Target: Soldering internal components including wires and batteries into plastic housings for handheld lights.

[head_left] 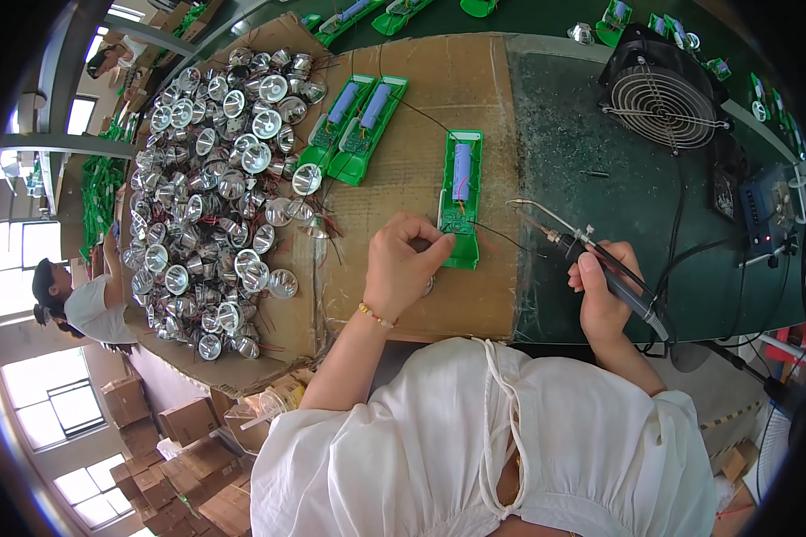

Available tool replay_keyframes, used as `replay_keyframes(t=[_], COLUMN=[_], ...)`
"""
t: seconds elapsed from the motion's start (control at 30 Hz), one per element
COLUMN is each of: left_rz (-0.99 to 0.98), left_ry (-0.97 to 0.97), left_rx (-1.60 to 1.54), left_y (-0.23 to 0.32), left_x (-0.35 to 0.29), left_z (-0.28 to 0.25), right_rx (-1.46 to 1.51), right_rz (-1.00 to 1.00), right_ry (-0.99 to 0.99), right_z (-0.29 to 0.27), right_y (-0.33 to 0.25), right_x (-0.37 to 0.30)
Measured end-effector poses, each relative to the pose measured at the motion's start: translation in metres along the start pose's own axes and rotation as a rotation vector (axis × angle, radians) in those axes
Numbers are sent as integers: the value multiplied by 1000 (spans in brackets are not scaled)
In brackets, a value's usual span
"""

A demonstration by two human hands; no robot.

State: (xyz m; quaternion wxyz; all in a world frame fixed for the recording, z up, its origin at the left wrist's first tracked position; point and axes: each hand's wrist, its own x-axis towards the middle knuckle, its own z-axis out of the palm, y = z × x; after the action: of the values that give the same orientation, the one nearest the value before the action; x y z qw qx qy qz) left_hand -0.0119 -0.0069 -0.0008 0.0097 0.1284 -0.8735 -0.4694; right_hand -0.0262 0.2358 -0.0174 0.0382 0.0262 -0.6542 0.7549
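A green plastic flashlight housing [461, 255] lies lengthwise on the cardboard, with a purple cylindrical battery [461, 172] and a small circuit board [458, 222] inside. At the board's left edge, thumb and forefinger of my left hand [405, 258] pinch together; what they hold is too small to make out. Beneath that hand a reflector [429, 285] peeks out, mostly hidden. My right hand [604, 291] grips a soldering iron [631, 300] with a thin metal feed tube [546, 212]. The iron's tip points left toward the housing, apart from it.
Many silvery reflectors [233, 183] with wires are heaped on the left. Two more green housings [351, 166] with batteries lie beyond my left hand. A fan [663, 106] with a wire guard and a blue soldering station [770, 210] stand at the right. Another person [94, 300] is at far left.
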Motion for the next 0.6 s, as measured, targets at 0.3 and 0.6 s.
replay_keyframes(t=[0.3, 0.6], left_rz=[9, 251], left_ry=[-135, -102], left_rx=[265, 527], left_y=[9, 102], left_x=[13, 231], left_z=[-9, 76], right_rx=[-14, -146], right_rz=[-19, 113], right_ry=[77, 70], right_z=[-27, -23], right_y=[1, 6], right_x=[11, 11])
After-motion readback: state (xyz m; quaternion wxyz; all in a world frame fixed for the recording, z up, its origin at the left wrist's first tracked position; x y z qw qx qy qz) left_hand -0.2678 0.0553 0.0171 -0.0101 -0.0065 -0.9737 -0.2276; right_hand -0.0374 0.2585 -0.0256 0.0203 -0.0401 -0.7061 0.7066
